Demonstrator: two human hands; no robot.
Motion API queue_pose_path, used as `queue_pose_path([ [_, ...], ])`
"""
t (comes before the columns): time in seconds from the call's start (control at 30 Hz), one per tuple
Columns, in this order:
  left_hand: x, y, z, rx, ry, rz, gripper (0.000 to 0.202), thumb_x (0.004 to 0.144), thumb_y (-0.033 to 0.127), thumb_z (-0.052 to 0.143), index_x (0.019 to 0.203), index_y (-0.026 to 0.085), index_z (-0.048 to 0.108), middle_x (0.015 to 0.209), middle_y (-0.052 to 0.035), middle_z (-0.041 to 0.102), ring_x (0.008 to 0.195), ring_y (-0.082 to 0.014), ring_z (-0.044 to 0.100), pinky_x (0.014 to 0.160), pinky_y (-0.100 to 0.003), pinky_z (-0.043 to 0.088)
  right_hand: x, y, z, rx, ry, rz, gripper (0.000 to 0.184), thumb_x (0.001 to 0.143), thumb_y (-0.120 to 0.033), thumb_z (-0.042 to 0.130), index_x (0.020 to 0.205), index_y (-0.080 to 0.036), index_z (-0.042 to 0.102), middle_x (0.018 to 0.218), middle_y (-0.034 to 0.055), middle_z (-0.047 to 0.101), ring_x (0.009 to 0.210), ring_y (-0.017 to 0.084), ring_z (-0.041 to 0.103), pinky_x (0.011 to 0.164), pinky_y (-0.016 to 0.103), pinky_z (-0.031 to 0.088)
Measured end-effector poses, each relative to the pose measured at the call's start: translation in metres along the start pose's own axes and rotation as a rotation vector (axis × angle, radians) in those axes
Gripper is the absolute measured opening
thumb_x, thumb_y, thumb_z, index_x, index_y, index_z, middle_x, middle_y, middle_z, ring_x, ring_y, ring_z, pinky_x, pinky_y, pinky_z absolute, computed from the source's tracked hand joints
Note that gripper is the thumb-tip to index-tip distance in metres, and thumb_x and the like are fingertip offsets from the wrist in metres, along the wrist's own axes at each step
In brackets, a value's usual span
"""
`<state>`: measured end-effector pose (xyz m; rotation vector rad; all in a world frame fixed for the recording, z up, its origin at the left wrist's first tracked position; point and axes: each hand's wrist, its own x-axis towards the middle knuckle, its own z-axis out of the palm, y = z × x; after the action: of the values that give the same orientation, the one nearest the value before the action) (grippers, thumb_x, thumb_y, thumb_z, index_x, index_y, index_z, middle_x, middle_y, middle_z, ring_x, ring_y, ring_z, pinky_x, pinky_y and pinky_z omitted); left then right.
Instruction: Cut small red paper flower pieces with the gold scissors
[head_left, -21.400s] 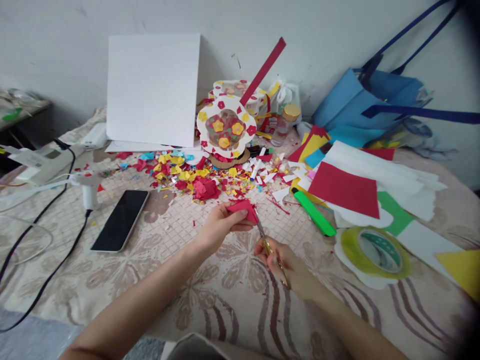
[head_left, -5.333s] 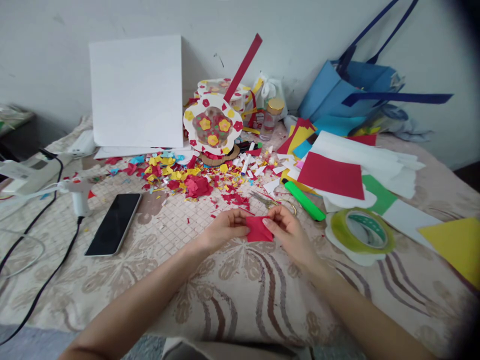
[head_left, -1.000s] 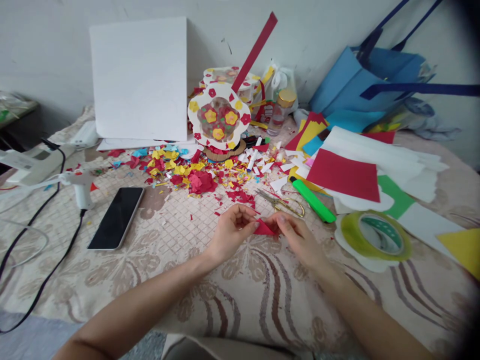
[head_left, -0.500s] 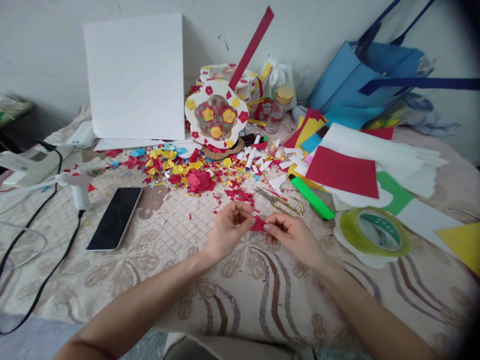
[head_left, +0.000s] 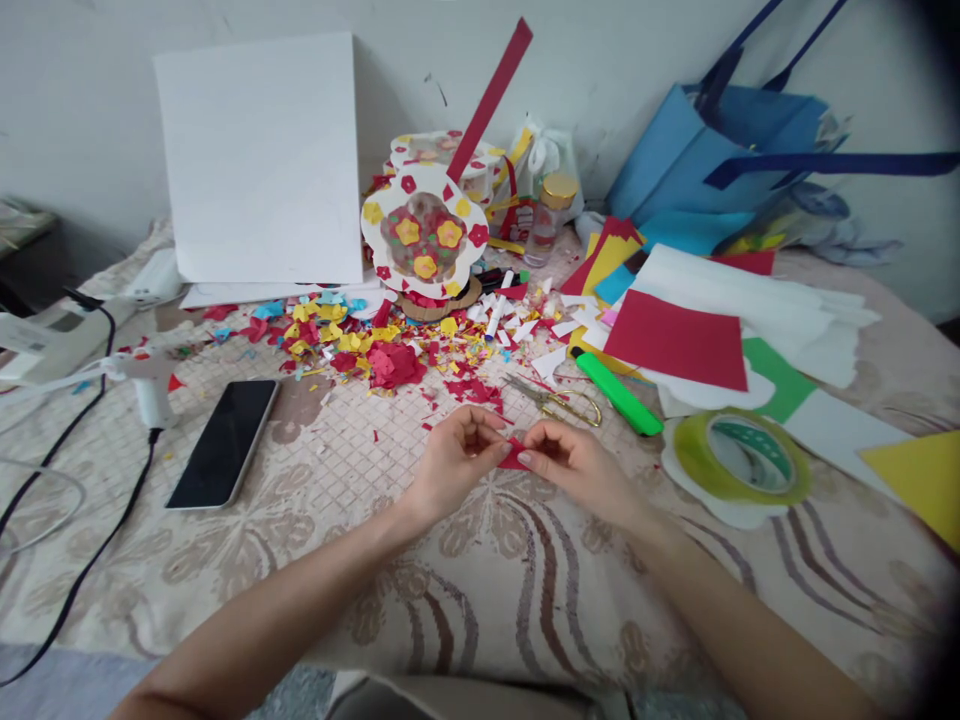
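Between my two hands is a small piece of red paper [head_left: 513,457], partly hidden by the fingers. My left hand [head_left: 459,462] pinches its left side between thumb and fingers. On the other side, the thumb and forefinger of my right hand [head_left: 576,466] grip it close to the left thumb. Just beyond the hands lie gold-handled scissors [head_left: 564,402] and a few red paper scraps [head_left: 474,390]. A green utility knife [head_left: 619,392] rests to the right of the scissors.
Cut paper bits [head_left: 337,335] cover the table's middle, before a flower-shaped paper lantern [head_left: 424,235]. To the left are a phone [head_left: 223,442], a glue gun [head_left: 152,388] and cables. On the right lie a tape roll [head_left: 742,458], red paper [head_left: 679,340] and a blue bag [head_left: 667,150].
My right hand has shifted slightly left, its fingers nearer the left thumb, and less of the red paper shows. The whole view has moved a little.
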<state>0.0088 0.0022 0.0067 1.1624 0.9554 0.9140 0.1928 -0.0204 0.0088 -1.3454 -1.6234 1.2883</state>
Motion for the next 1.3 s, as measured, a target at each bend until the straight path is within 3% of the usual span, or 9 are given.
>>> queue_pose_path([
  [0.13,-0.0022,-0.0006,0.0030,-0.049,-0.038,-0.044,0.036,0.063,0.029,0.078,0.089,0.014,0.059,0.081,-0.0038,0.066,0.074,-0.0132,0.063,0.069,-0.025,0.049,-0.0011,-0.0011,0.0052,0.025,0.054,0.039,0.026,0.084,-0.043,0.056,0.073,-0.020,0.052,0.063,-0.0038,0.047,0.055,0.010,0.042,0.050,0.023,0.034],
  [0.3,-0.0036,-0.0032,0.0039,-0.072,-0.131,-0.267,0.032,0.063,0.037,0.077,0.075,0.013,0.060,0.062,-0.0015,0.067,0.057,-0.0125,0.062,0.059,-0.025,0.050,-0.0020,-0.0012,0.0052,0.048,0.094,0.053,0.024,0.084,-0.042,0.057,0.074,-0.020,0.052,0.064,-0.0035,0.048,0.055,0.010,0.042,0.050,0.023,0.033],
  [0.43,-0.0035,0.0000,0.0024,-0.177,-0.130,-0.336,0.030,0.066,0.038,0.075,0.074,0.013,0.062,0.069,-0.0051,0.071,0.059,-0.0136,0.066,0.059,-0.025,0.052,-0.0015,-0.0028,0.0055,0.015,0.143,0.027,0.023,0.083,-0.041,0.056,0.075,-0.020,0.054,0.065,-0.0025,0.050,0.057,0.011,0.044,0.052,0.024,0.036],
  [0.67,0.0014,0.0017,-0.0040,-0.305,-0.225,-0.336,0.037,0.076,0.047,0.065,0.081,0.010,0.067,0.085,-0.0133,0.073,0.071,-0.0172,0.069,0.069,-0.028,0.053,0.0005,-0.0037,0.0035,0.008,0.206,0.054,0.027,0.082,-0.045,0.058,0.073,-0.020,0.053,0.061,-0.0032,0.048,0.053,0.010,0.042,0.048,0.023,0.034],
  [0.83,0.0055,0.0009,-0.0054,-0.339,-0.152,-0.299,0.045,0.076,0.056,0.059,0.080,0.011,0.064,0.078,-0.0128,0.072,0.069,-0.0190,0.069,0.069,-0.031,0.053,0.0000,0.0014,0.0027,0.065,0.242,0.050,0.028,0.082,-0.045,0.058,0.072,-0.020,0.051,0.059,-0.0044,0.045,0.053,0.010,0.041,0.049,0.023,0.033],
  [1.0,0.0014,-0.0007,-0.0011,-0.174,-0.158,-0.278,0.036,0.065,0.042,0.075,0.081,0.012,0.063,0.072,-0.0062,0.072,0.064,-0.0143,0.067,0.064,-0.025,0.052,-0.0033,0.0030,0.0083,0.099,0.195,0.058,0.027,0.083,-0.044,0.058,0.072,-0.020,0.053,0.061,-0.0034,0.048,0.055,0.011,0.043,0.051,0.024,0.034],
  [1.2,0.0023,0.0022,-0.0039,-0.151,-0.095,-0.273,0.031,0.069,0.039,0.073,0.077,0.011,0.063,0.069,-0.0059,0.071,0.059,-0.0121,0.066,0.059,-0.023,0.052,-0.0033,0.0032,0.0117,0.315,0.138,0.074,0.041,0.090,-0.054,0.040,0.072,-0.020,0.055,0.062,0.0006,0.055,0.057,0.014,0.051,0.054,0.027,0.040],
  [1.3,0.0042,0.0027,-0.0055,-0.149,-0.095,-0.262,0.031,0.070,0.039,0.072,0.077,0.010,0.062,0.069,-0.0063,0.071,0.059,-0.0126,0.066,0.059,-0.023,0.052,-0.0033,0.0021,0.0104,0.239,0.097,0.091,0.035,0.085,-0.051,0.051,0.070,-0.020,0.054,0.061,-0.0011,0.053,0.056,0.013,0.048,0.053,0.026,0.038],
])
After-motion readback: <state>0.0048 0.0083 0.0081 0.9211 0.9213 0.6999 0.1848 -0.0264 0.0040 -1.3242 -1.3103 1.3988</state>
